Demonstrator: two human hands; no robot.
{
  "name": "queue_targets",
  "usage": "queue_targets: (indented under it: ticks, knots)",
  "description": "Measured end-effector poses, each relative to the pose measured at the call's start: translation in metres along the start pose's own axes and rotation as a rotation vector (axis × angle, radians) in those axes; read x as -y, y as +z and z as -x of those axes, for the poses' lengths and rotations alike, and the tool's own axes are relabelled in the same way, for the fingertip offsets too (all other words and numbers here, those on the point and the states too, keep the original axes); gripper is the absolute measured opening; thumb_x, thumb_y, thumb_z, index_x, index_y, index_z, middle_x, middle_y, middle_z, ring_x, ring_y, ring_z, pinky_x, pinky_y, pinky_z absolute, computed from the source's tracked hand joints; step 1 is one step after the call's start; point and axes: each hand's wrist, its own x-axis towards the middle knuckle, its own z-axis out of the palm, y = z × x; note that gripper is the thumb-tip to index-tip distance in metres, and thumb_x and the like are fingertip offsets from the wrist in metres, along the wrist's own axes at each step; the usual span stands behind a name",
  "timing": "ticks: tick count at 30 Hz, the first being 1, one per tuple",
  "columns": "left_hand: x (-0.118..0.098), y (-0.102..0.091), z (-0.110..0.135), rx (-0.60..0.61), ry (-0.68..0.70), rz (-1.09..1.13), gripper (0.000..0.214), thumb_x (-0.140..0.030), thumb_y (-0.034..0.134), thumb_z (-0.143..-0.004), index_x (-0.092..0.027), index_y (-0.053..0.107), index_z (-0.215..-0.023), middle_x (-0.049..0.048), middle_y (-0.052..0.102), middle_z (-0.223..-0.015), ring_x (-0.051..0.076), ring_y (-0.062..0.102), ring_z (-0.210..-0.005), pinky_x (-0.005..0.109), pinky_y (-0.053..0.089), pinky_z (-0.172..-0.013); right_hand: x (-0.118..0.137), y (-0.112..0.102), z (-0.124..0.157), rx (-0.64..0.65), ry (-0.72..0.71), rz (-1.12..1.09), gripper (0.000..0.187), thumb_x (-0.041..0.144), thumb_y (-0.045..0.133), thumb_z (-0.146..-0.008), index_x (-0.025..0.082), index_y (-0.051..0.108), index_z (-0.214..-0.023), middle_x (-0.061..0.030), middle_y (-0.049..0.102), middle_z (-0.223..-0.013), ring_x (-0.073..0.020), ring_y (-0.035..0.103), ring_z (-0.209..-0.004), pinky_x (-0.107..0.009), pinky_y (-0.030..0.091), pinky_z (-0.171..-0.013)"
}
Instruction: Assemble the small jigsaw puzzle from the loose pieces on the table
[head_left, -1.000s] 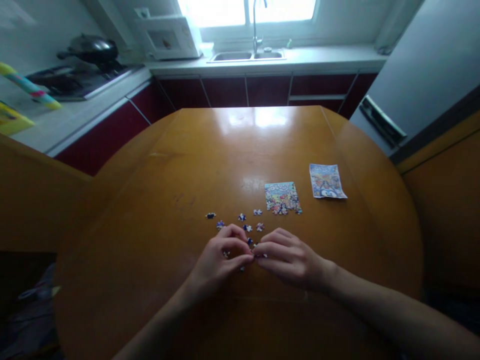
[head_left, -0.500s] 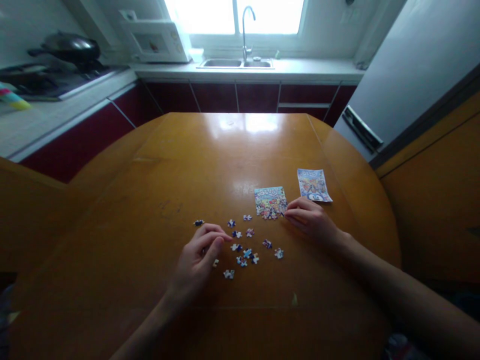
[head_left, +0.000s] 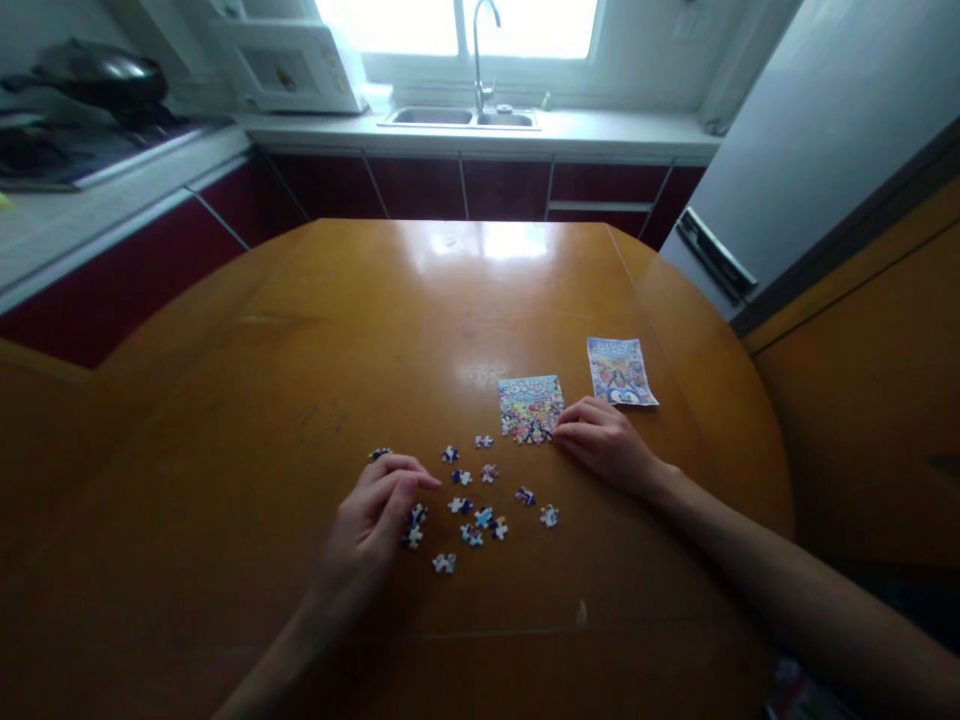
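Several loose pieces [head_left: 480, 517] lie between the left hand [head_left: 366, 535] and right hand [head_left: 609, 447].

Window [head_left: 525, 25] at 12 o'clock blows out white — glare streaks the table [head_left: 360, 340]; my left hand [head_left: 367, 540] sits dim, edges bowed.

Rests the left hand [head_left: 375, 520] palm down, fingers loosely curled, thumb beside the forefinger. Holds the right hand [head_left: 607, 445] farther forward, palm down, fingers stretched together, pointing left. Angles both bare forearms inward.
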Motion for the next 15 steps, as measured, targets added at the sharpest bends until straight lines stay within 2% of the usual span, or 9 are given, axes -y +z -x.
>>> queue_targets:
  ticks: [7,15]
  knots:
    - [-0.0033,-0.0014,-0.0002,0.022,-0.002,-0.023,0.032,-0.042,0.048,-0.100,-0.025,0.073,-0.089,0.0028,0.062,-0.103,0.021,0.059,-0.102,0.030,0.049,-0.090,0.0017,0.0006,-0.0015,-0.061,-0.015,-0.018,0.017,0.021,0.058,-0.096,0.022,0.074,-0.089,-0.0051,0.071,-0.090,-0.0174,0.060,-0.085,-0.035,0.049,-0.076]
    - [-0.0044,-0.0008,-0.0004,0.034,-0.013,-0.020,0.032,-0.042,0.048,-0.100,-0.024,0.072,-0.089,0.0030,0.062,-0.103,0.021,0.059,-0.102,0.032,0.048,-0.090,0.0002,0.0029,-0.0005,-0.005,-0.024,0.035,0.018,0.021,0.058,-0.097,0.022,0.074,-0.087,-0.0049,0.071,-0.090,-0.0175,0.060,-0.086,-0.035,0.048,-0.077]
